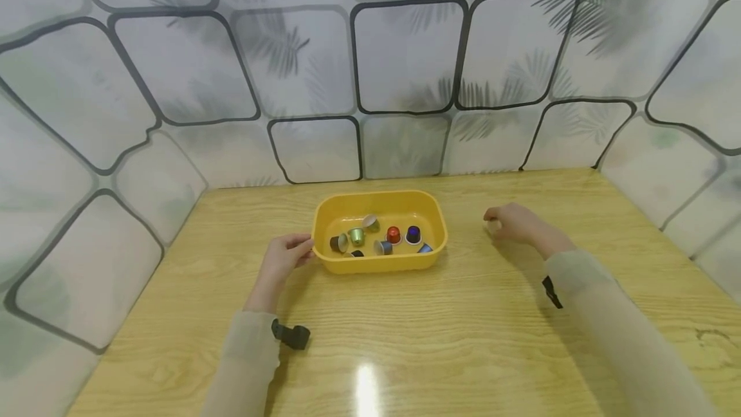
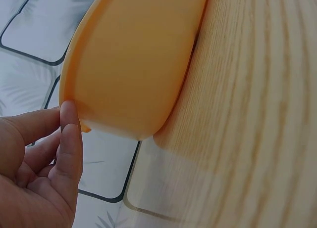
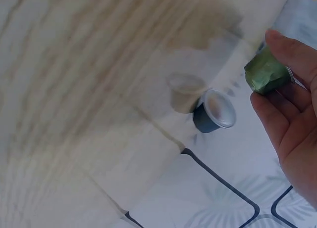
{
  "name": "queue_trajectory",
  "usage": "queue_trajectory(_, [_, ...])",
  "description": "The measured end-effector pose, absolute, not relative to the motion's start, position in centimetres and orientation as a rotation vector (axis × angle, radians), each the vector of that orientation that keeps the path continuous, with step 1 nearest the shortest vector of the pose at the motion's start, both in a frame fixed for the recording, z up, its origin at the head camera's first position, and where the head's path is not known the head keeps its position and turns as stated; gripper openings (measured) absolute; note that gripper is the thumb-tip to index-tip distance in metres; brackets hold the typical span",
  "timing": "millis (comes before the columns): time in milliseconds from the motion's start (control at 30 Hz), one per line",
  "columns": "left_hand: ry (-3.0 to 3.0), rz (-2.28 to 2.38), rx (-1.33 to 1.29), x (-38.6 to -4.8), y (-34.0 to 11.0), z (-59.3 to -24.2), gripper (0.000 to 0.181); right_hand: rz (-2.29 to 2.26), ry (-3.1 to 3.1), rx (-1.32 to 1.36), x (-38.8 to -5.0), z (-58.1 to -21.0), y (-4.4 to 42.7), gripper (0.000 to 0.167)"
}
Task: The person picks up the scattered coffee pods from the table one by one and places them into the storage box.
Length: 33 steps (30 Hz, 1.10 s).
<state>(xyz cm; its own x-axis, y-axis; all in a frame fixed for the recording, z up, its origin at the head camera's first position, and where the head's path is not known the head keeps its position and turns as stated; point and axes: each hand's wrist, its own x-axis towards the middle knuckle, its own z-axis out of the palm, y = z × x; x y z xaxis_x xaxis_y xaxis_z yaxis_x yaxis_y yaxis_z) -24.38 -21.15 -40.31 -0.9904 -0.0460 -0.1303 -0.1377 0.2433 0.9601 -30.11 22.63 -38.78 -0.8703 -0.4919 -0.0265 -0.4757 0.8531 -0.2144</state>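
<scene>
A yellow plastic bin (image 1: 379,265) stands on the table, with several small coffee capsules in it, among them a red capsule (image 1: 393,234) and a dark blue one (image 1: 413,234). At its left end, my left hand (image 1: 282,261) pinches the rim between thumb and fingers, as the left wrist view shows. To the right of the bin and apart from it is my right hand (image 1: 518,225). It holds a green coffee capsule (image 3: 267,72) between thumb and fingers. Close by, a dark coffee capsule (image 3: 212,112) with a pale lid appears on the table beside its reflection; the head view hides it.
The glossy wooden table (image 1: 370,320) ends at a wall covering (image 1: 405,147) with a stone-and-leaf pattern. This covering also runs along both sides. A black wrist strap (image 1: 292,336) with a small device sits on the left sleeve; another black strap (image 1: 552,292) shows at the right.
</scene>
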Motion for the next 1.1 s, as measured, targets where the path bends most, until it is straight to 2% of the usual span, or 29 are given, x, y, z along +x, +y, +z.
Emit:
queue_trajectory(433, [2.411, 1.885, -0.182, -24.2, -21.2, -40.3, 0.033, -0.350, 2.967, -0.841, -30.0, -36.8, 20.6, 0.035])
queue_trajectory(1100, [2.429, 1.886, -0.167, -24.4, -21.2, -40.4, 0.031, -0.341, 2.935, -1.021, -29.9, -34.8, 14.7, 0.037])
